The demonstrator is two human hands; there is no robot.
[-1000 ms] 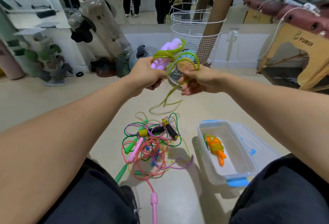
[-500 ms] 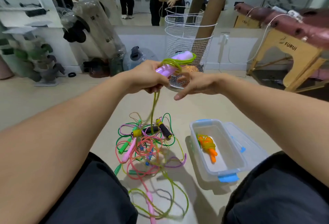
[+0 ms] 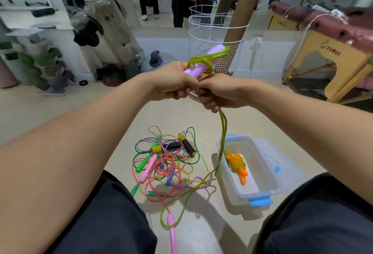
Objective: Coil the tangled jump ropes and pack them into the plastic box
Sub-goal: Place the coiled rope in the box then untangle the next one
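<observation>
So right now my left hand [image 3: 171, 81] is wrapped around the lower end of the purple handles [image 3: 203, 61], fingers curled tight, holding them up at chest height with the far end angled up and away toward the wire basket [image 3: 214, 37]. A few loops of the yellow-green rope [image 3: 201, 60] are already wound around those handles.

My right hand [image 3: 220, 92] is pressed right up against the left one, fist closed on the loose part of that same rope. From under the fist the rope hangs straight down, passes the near-left corner of the plastic box [image 3: 262, 191] and then trails off across the floor [image 3: 121, 128] in a big loop between my knees.

The box sits on the floor to my right, lid off, with its clear lid [image 3: 286, 160] lying just behind it. Inside there's one bundle already packed: orange handles [image 3: 240, 170] with yellow rope wrapped around them, lying toward the far end.

The tangled pile [image 3: 167, 162] is on the floor just left of the box: green, pink, purple and yellow ropes all knotted up, plus a pair of black foam handles with yellow caps. One pink handle [image 3: 172, 231] lies apart, closer to me.
</observation>
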